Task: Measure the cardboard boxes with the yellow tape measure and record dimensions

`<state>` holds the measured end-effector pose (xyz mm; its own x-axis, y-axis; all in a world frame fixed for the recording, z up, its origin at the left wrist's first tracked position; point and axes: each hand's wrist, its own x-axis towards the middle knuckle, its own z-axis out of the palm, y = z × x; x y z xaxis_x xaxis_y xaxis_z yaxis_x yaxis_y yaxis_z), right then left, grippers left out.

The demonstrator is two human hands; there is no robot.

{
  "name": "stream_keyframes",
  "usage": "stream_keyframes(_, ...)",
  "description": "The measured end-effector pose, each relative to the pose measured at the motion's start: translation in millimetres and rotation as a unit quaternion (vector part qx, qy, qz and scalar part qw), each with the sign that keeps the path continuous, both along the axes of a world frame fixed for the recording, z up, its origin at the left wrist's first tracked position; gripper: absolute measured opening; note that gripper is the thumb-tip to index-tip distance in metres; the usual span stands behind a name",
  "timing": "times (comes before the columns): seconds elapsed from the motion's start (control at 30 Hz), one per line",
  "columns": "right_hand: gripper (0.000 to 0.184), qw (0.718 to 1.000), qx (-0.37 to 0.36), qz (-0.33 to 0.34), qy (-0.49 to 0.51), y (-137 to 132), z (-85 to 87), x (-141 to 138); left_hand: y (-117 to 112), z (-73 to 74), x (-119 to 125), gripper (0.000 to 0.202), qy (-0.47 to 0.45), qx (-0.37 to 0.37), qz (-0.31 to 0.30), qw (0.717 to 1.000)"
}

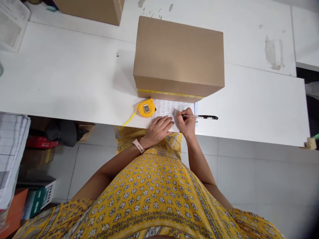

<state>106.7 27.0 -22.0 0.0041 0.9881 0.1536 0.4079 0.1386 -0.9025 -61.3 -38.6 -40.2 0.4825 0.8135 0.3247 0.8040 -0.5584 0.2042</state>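
Observation:
Between the fingers of my right hand (187, 123) is a black and clear pen (205, 117), its tip down on a sheet of paper (166, 107) covered in rows of small writing. My left hand (159, 130) lies flat with fingers extended across the sheet's lower left part. A yellow tape measure (146, 108) with a yellow strap sits just left of the paper. Right behind the sheet stands a closed cardboard box (179, 54) with a yellow band along its lower front; it hides the sheet's far edge.
The white table (82, 79) has worn patches on its surface. A second cardboard box (92, 10) stands at the back left, near a white container (12, 25). Below the table's left side are several boxes and a checked cloth (11, 156).

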Motion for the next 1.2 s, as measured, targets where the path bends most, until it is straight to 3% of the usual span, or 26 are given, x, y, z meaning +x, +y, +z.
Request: stream_keyframes(1.2, 0.03, 1.0, 0.003, -0.012, 0.006, 0.7, -1.0, 1.1, -1.1, 2.1, -0.5, 0.042, -0.002, 0.01, 0.001, 1.0)
